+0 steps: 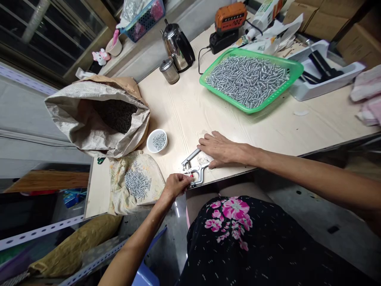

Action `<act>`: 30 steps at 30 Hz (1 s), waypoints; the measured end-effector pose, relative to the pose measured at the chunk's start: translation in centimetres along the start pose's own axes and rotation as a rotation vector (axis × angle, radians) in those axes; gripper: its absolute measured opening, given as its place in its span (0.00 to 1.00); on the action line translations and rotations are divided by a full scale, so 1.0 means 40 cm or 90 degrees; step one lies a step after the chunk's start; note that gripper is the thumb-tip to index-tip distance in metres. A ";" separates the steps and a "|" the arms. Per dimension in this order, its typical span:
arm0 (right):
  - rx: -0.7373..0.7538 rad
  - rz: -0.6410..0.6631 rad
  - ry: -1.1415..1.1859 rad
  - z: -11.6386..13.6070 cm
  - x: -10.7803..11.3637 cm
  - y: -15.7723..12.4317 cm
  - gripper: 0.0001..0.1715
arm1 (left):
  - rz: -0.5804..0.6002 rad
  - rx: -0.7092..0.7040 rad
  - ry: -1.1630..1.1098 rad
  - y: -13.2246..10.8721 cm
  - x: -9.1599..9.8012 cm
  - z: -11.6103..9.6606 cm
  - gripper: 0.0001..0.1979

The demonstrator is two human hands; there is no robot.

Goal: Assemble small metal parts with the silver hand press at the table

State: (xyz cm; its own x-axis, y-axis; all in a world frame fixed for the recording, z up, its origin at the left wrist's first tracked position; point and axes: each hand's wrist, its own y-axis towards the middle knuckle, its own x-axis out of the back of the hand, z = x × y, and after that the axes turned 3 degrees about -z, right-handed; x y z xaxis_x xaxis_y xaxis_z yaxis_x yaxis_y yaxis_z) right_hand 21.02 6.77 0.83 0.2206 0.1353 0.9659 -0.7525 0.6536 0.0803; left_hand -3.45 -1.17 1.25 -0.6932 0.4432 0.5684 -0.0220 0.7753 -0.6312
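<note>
A pair of silver hand-press pliers (203, 168) with a spring and a red part lies at the table's front edge, handles spread apart. Over the handle ends is my right hand (222, 150), fingers on the upper handle and thumb by the lower one. My left hand (176, 185) pinches at the jaw beside the red part; whatever sits between its fingertips is too small to make out. Left of the pliers, a white bowl (150, 146) holds small silver threaded pieces. More such pieces (137, 183) lie heaped on a yellowish cloth (154, 171).
A green basket (253, 110) full of silver pieces stands at the back right, beside a white tray (306, 93). An open sack (68, 119) with dark contents fills the left. Behind are a kettle (174, 45), a metal canister (169, 71) and an orange battery on a charger (222, 39).
</note>
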 end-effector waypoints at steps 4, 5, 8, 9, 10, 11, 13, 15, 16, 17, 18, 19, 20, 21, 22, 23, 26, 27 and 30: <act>0.003 -0.022 0.020 0.012 -0.006 -0.015 0.21 | -0.226 -0.166 0.149 -0.031 -0.007 -0.016 0.20; 0.004 -0.024 0.026 0.017 -0.007 -0.019 0.19 | -0.266 -0.240 0.183 -0.035 -0.013 -0.025 0.17; -0.010 -0.030 0.034 0.029 -0.013 -0.029 0.16 | -0.258 -0.424 0.284 -0.026 -0.034 -0.057 0.20; -0.016 -0.035 0.034 0.032 -0.014 -0.032 0.15 | -0.243 -0.455 0.324 -0.016 -0.040 -0.068 0.25; -0.022 -0.040 0.034 0.035 -0.016 -0.034 0.16 | -0.232 -0.474 0.363 -0.004 -0.045 -0.078 0.29; -0.027 -0.043 0.035 0.038 -0.017 -0.035 0.17 | -0.219 -0.484 0.396 0.009 -0.048 -0.088 0.31; -0.049 -0.041 0.037 0.044 -0.016 -0.035 0.22 | -0.190 -0.499 0.440 0.032 -0.049 -0.105 0.31; -0.083 -0.026 0.032 0.053 -0.013 -0.034 0.28 | -0.153 -0.513 0.461 0.047 -0.044 -0.121 0.31; -0.100 -0.018 0.028 0.059 -0.012 -0.034 0.30 | -0.135 -0.519 0.467 0.051 -0.042 -0.128 0.30; -0.114 -0.011 0.022 0.065 -0.012 -0.034 0.29 | -0.120 -0.523 0.472 0.053 -0.039 -0.135 0.30; -0.122 -0.007 0.017 0.071 -0.012 -0.036 0.26 | -0.107 -0.525 0.474 0.053 -0.037 -0.140 0.29; -0.127 -0.008 0.012 0.077 -0.014 -0.038 0.22 | -0.099 -0.529 0.471 0.052 -0.037 -0.143 0.27; -0.128 -0.016 0.008 0.083 -0.016 -0.042 0.18 | -0.094 -0.531 0.463 0.050 -0.037 -0.146 0.24; -0.125 -0.028 0.006 0.088 -0.020 -0.047 0.14 | -0.092 -0.533 0.453 0.048 -0.038 -0.146 0.21; -0.119 -0.041 0.008 0.092 -0.025 -0.053 0.10 | -0.093 -0.534 0.443 0.046 -0.040 -0.145 0.19; -0.117 -0.053 0.014 0.096 -0.030 -0.058 0.07 | -0.095 -0.534 0.435 0.044 -0.043 -0.144 0.16; -0.116 -0.069 0.057 0.103 -0.046 -0.071 0.03 | -0.096 -0.532 0.430 0.040 -0.053 -0.136 0.09; -0.115 -0.070 0.075 0.104 -0.052 -0.074 0.04 | -0.096 -0.532 0.431 0.039 -0.056 -0.134 0.08; -0.108 -0.082 0.114 0.105 -0.066 -0.078 0.06 | -0.096 -0.530 0.432 0.039 -0.064 -0.131 0.05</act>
State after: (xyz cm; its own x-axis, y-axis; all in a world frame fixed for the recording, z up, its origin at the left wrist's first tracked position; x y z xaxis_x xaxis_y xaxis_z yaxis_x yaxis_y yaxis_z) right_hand 20.18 1.22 -0.94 0.4249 0.1624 0.8906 -0.5996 0.7875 0.1425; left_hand 2.07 1.28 1.56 -0.1756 0.2763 0.9449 0.6000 0.7910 -0.1198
